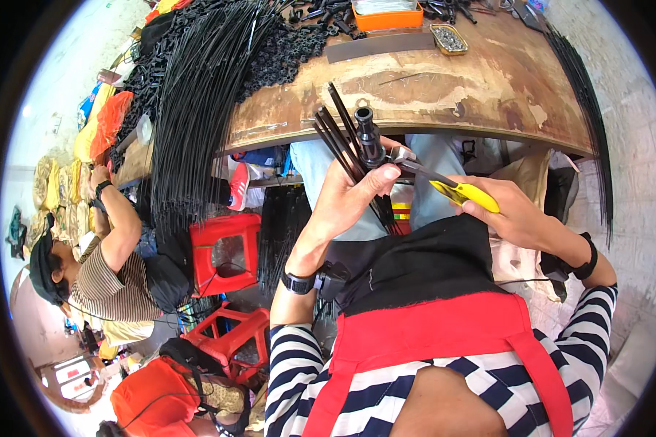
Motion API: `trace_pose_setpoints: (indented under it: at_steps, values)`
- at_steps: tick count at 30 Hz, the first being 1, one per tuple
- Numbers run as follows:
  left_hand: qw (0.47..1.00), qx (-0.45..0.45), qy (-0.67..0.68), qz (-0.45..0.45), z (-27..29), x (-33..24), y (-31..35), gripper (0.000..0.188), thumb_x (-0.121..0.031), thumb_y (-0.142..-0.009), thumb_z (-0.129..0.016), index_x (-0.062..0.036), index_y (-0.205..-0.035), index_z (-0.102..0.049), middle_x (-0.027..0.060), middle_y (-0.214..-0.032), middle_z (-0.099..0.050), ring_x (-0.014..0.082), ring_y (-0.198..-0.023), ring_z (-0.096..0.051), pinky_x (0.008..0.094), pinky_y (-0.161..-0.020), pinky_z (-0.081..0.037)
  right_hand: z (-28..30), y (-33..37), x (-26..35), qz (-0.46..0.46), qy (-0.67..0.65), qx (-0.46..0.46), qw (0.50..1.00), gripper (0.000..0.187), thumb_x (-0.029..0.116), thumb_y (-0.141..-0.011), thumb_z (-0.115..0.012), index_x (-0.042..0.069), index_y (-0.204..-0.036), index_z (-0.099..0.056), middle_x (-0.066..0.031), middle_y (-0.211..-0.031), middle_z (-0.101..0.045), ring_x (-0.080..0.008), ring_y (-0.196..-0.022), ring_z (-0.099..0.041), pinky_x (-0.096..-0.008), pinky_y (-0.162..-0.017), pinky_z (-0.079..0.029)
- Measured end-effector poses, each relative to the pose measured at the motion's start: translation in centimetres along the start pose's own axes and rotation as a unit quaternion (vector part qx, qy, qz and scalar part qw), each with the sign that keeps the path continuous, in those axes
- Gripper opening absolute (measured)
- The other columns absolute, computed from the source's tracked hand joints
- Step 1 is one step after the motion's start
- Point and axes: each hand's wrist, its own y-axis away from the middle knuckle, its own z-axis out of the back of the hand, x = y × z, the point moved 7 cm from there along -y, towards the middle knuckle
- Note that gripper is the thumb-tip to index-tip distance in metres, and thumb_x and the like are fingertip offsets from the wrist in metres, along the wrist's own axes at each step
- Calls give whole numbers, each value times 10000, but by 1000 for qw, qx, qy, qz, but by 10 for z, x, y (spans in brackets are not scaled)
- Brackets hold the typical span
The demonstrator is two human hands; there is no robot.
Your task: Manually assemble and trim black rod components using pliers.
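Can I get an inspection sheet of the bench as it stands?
Surface: worn wooden bench, scuffed, bare in the middle.
Job's things: black ribbed tube with thin black rods; yellow-handled pliers.
Clutter: long black rod bundle, black small parts, orange tray, tin of small metal pieces.
Grips: left hand holds tube and rods; right hand holds pliers at the tube.
Cables: nothing seen.
Surroundings: red stools, seated co-worker.
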Motion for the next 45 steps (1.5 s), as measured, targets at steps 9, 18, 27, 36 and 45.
trace_pose_setpoints:
  at_steps: [9, 18, 27, 36, 45]
  values:
    - [999, -32, 7, 16, 3, 4, 2, 283, -221, -894, -667, -26, -1091, -611, -47, -760, -560, 29, -658, -459, 191, -583, -386, -3, -2, 3, -62, -50, -29, 996, 296, 173, -936, -558, -31, -1148, -525, -111, -784, -591, -178, -682, -616, -317, -691, -480]
    - [996, -73, 22, 35, 17, 17, -17, 287, -125, -911, -599, -2, -1169, -575, -45, -745, -521, 34, -667, -455, 203, -593, -381, 12, -17, -32, -101, 45, -5, 994, 293, 250, -917, -586, 4, -1059, -517, -207, -830, -591, -366, -775, -610, -412, -663, -463]
    - [997, -68, -4, 44, 32, 29, -54, 555, -324, -944, -572, 44, -1325, -406, -3, -714, -424, 99, -645, -408, 257, -619, -379, 171, -135, -83, 109, 294, -253, 915, 258, 69, -741, -668, 52, -995, -624, -137, -839, -617, -339, -773, -611, -400, -683, -475]
    - [996, -36, 54, 66, 31, 35, -64, 316, -145, -952, -558, 17, -1220, -521, -33, -747, -477, 52, -668, -423, 216, -605, -363, 193, -196, -130, -14, 448, -220, 866, 259, 80, -717, -613, 78, -972, -659, -125, -866, -650, -348, -836, -621, -458, -679, -475]
    - [997, -38, 40, 57, 16, 25, -46, 294, -143, -947, -570, -2, -1203, -539, -43, -747, -480, 44, -666, -417, 207, -608, -355, 228, -204, -135, -78, 262, -254, 928, 266, 213, -782, -664, 30, -973, -685, -140, -813, -688, -276, -733, -665, -393, -654, -506]
